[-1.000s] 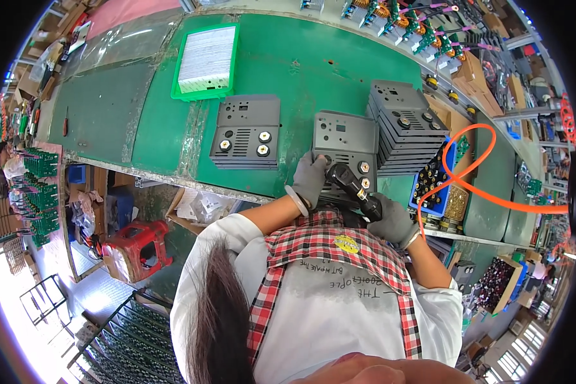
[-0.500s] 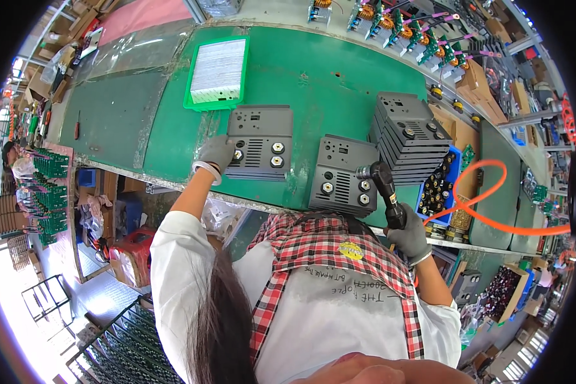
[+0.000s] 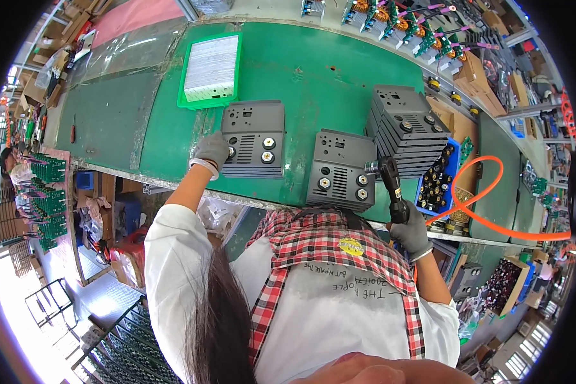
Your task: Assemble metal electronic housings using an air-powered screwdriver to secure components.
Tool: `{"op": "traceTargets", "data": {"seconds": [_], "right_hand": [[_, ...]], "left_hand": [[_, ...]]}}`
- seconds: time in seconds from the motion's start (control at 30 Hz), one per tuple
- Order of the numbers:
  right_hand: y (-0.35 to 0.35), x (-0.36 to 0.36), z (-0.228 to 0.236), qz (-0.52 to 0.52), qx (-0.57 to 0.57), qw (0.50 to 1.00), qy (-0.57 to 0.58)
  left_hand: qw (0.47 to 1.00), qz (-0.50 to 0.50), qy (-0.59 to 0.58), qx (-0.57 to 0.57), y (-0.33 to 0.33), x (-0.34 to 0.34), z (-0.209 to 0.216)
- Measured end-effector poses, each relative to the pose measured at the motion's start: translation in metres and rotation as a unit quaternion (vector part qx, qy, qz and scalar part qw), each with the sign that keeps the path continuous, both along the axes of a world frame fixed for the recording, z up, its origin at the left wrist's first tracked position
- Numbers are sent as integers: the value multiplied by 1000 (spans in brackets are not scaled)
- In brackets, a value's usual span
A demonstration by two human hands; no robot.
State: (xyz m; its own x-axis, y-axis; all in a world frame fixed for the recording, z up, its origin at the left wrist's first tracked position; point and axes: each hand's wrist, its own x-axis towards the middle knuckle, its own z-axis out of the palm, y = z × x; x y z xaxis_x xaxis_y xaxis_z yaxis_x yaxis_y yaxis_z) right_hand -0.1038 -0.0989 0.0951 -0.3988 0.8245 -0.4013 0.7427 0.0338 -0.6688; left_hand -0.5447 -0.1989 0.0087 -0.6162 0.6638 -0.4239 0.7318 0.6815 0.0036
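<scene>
My right hand, in a grey glove, is closed round the handle of a black powered ratchet wrench. The wrench's socket end reaches the right edge of a dark grey vented metal panel, close to its upper right brass-centred connector. That panel lies on others and carries several connectors. My gloved left hand has curled fingers at the left edge of another dark grey panel, beside its left connector. Its fingertips are partly hidden, so what they grip cannot be made out.
Behind the wrench rises a stack of similar panels. A blue bin of black connectors stands right of it, near an orange air hose. A green tray holds pale sheets. Circuit boards with copper coils line the far edge.
The whole view has shifted slightly. The wrench's socket end has moved a little to the right relative to the middle panel. My left hand stays at the left panel's edge.
</scene>
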Motion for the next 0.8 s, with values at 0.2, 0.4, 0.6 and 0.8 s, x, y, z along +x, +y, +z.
{"op": "traceTargets", "data": {"seconds": [0.2, 0.4, 0.6, 0.8], "right_hand": [[2, 4, -1, -5, -8, 999, -33], [23, 2, 5, 73, -22, 985, -157], [35, -6, 16, 144, -72, 961, -227], [37, -12, 21, 201, -57, 935, -287]], "left_hand": [[999, -1, -17, -29, -7, 7, -12], [975, -154, -119, 105, 38, 147, 62], [962, -130, -237, 49, 47, 174, -12], [971, -132, -198, 32, 42, 182, -11]]}}
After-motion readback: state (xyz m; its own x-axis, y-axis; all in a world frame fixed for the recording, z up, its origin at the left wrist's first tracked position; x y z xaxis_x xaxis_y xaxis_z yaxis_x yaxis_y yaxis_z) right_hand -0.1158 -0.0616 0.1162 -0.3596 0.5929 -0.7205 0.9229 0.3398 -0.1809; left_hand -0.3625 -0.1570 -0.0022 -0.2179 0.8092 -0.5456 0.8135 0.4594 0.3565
